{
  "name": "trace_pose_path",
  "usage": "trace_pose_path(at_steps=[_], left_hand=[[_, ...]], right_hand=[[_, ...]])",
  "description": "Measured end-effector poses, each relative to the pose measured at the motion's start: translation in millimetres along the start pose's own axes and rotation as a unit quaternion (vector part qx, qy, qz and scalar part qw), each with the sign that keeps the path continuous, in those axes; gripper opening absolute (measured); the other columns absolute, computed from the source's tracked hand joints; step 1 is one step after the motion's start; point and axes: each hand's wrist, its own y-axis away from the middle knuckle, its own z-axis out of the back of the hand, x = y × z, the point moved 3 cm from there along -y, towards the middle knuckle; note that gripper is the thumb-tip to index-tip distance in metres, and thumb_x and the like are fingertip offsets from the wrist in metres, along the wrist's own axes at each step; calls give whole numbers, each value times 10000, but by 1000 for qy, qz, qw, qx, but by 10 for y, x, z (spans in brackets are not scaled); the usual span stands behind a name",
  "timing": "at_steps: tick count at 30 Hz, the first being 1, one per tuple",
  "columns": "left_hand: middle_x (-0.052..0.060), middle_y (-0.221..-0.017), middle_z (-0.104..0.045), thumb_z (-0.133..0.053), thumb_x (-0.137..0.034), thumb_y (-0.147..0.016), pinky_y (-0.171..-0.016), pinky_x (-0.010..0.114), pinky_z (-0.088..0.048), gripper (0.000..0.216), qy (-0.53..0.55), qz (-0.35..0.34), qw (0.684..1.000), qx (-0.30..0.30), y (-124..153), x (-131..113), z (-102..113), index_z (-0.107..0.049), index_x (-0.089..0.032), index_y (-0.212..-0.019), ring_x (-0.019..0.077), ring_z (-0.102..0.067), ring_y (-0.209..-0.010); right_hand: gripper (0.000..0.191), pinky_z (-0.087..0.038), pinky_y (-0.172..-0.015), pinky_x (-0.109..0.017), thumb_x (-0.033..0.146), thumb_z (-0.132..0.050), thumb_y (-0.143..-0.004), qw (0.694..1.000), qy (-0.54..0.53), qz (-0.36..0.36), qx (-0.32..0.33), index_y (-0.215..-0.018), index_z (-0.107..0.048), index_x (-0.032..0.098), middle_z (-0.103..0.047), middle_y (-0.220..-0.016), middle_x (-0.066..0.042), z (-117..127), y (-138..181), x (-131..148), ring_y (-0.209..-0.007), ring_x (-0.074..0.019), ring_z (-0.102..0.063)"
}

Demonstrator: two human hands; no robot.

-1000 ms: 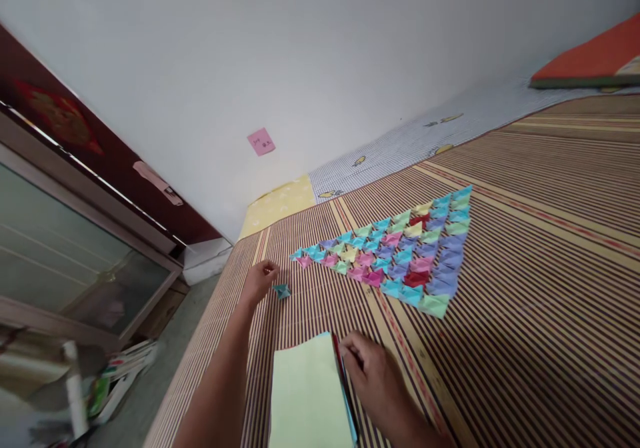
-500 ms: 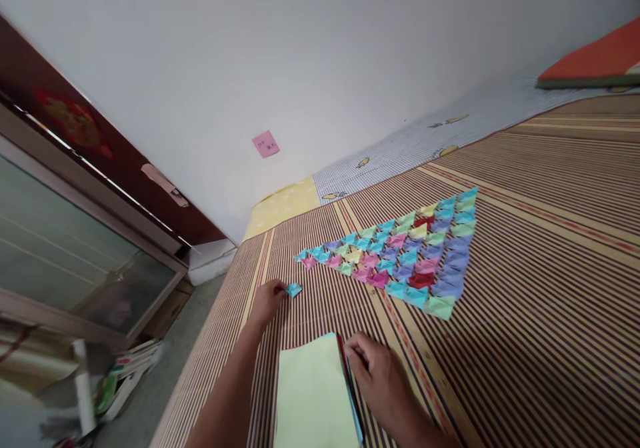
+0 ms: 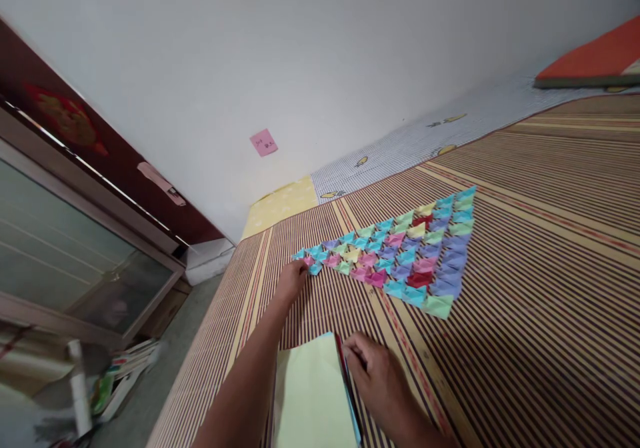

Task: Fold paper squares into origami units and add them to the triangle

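A triangle of several small folded paper pieces (image 3: 405,251) in blue, pink, green, yellow and red lies on a striped woven mat (image 3: 525,288). My left hand (image 3: 291,281) reaches to its near left tip, fingers pinched on a small blue folded piece (image 3: 315,268) that touches the patchwork's edge. My right hand (image 3: 377,375) rests closed on the right edge of a stack of coloured paper sheets (image 3: 310,395) with a pale green sheet on top.
A white wall with a pink sticky note (image 3: 263,142) runs behind the mat. A checked sheet (image 3: 430,138) and a yellow cloth (image 3: 280,205) border the mat. An orange cushion (image 3: 595,58) lies far right. A glass-door cabinet (image 3: 65,248) and clutter stand at left.
My left hand picked the small blue folded piece off the mat and carried it right and forward to the left tip of the patchwork. My right hand stayed on the paper stack.
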Motion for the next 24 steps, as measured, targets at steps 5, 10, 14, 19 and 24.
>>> trace_pose_path(at_steps=[5, 10, 14, 19, 24], left_hand=[[99, -1224, -671, -640, -346, -968, -875, 450, -585, 320, -2, -10, 1000, -1, -12, -47, -9, -639, -166, -1233, 235, -679, -1025], [98, -1217, -674, -640, -346, -968, -873, 448, -586, 315, 13, -16, 1000, -10, -34, -58, -37, -642, -165, -1227, 233, -681, -1020], [94, -1201, -680, -640, -344, -969, -868, 443, -587, 301, 36, -12, 999, -23, -35, -64, -75, -648, -164, -1211, 228, -683, -1010], [90, -1180, -685, -640, -342, -969, -846, 430, -593, 299, 68, 31, 995, -69, 3, 68, -21, -647, -160, -1207, 221, -688, -984], [107, -1260, -653, -637, -352, -968, -891, 466, -578, 348, 89, 127, 976, -150, -138, 428, 136, -622, -170, -1264, 248, -668, -1061]], right_hand=[[255, -425, -619, -247, 295, -473, -971, 1000, -2, 2, -7, -798, -644, 219, -714, -742, -34, 7, 0, 7, -702, -196, -676], [266, -426, -619, -246, 289, -459, -976, 1000, -3, 8, -3, -798, -643, 217, -713, -746, -40, 21, 2, 29, -708, -196, -674], [276, -422, -625, -254, 297, -440, -987, 1000, 0, 0, 3, -801, -626, 214, -707, -756, -43, 14, 3, 25, -717, -200, -670], [260, -415, -637, -261, 294, -446, -982, 1000, -6, -5, 6, -785, -596, 216, -698, -761, -38, 7, -3, 15, -732, -205, -666], [279, -413, -629, -266, 324, -444, -992, 1000, -4, -13, 7, -777, -587, 219, -692, -753, -37, 10, -1, 17, -713, -207, -656]])
